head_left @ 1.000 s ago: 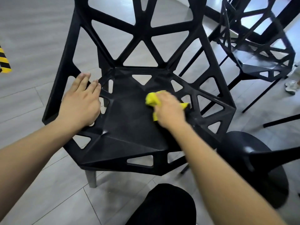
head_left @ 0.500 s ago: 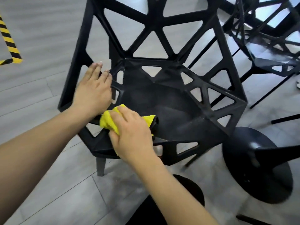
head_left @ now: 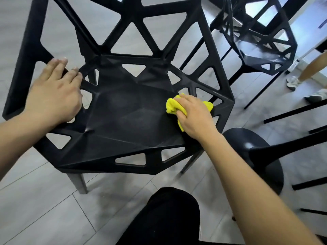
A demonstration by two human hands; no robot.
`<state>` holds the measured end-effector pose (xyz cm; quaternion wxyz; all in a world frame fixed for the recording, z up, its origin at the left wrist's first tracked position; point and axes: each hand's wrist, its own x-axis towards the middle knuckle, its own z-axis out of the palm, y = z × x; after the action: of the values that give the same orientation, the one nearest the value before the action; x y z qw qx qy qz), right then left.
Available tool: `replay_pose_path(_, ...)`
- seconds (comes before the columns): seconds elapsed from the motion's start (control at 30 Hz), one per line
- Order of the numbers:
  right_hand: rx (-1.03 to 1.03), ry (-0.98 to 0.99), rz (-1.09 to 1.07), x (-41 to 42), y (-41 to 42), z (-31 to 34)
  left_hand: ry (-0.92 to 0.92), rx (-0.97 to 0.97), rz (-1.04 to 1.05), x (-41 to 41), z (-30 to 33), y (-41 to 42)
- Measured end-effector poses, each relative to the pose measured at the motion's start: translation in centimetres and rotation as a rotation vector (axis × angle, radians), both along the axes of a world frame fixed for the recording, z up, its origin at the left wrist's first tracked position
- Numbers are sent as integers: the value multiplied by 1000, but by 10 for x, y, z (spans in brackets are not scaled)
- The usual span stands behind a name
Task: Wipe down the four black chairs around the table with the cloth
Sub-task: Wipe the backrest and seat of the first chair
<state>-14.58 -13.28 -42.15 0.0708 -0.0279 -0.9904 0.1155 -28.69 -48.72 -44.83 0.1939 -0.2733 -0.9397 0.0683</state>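
Observation:
A black chair [head_left: 127,121] with a lattice of triangular openings fills the middle of the view. My right hand [head_left: 194,115] grips a bunched yellow cloth [head_left: 172,107] and presses it on the right side of the seat, close to the side frame. My left hand [head_left: 53,92] rests on the chair's left armrest, its fingers lying over the frame. A second black chair [head_left: 261,41] of the same kind stands at the upper right, beside the table.
A round black table base [head_left: 256,160] with its slanted column lies on the floor at the right. Another person's leg and white shoes [head_left: 293,82] are at the far right. My dark-clothed knee [head_left: 168,214] is at the bottom. Grey floor tiles surround the chair.
My right hand has swept the cloth from the seat's right side to its front left and back to the right side. My left hand has stayed on the armrest.

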Motion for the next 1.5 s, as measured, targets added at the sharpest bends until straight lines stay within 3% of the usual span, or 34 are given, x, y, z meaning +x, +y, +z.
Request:
replay_pose_path(0.23, -244, 342, -277, 67, -38, -20, 31, -16, -19, -3, -3, -1)
replay_pose_path(0.33, -245, 381, -90, 58, -98, -18, 30, 0, -31, -6, -7, -1)
replay_pose_path(0.47, -208, 243, 182, 50, -203, -22, -7, 29, -44, -6, -11, -3)
replay_pose_path(0.53, -144, 216, 268, 48, -214, -24, 3, 37, -61, -5, -10, -3)
replay_pose_path(0.63, -192, 274, 233, 47, -160, -14, -4, 6, -59, -5, -7, -1)
replay_pose_path(0.73, -183, 355, -42, 59, -57, -19, -15, 26, -23, -1, -5, -2)
replay_pose_path(0.83, -143, 277, -234, 75, -3, -22, -71, 62, 28, 4, 2, 9)
replay_pose_path(0.9, -161, 277, -192, 76, -23, -20, -157, 95, 26, 13, 4, 40)
replay_pose_path(1.03, -185, 232, -6, 67, -59, -16, -338, 149, -232, 45, -4, 144)
replay_pose_path(1.2, 81, 256, -321, 52, -11, -11, -480, 179, -346, 66, -9, 225)
replay_pose_path(1.37, 136, 467, -327, 56, 54, 18, -550, 182, -377, 68, -9, 225)
replay_pose_path(1.5, 440, 292, -287, 35, 86, 26, -608, 168, -373, 68, -12, 226)
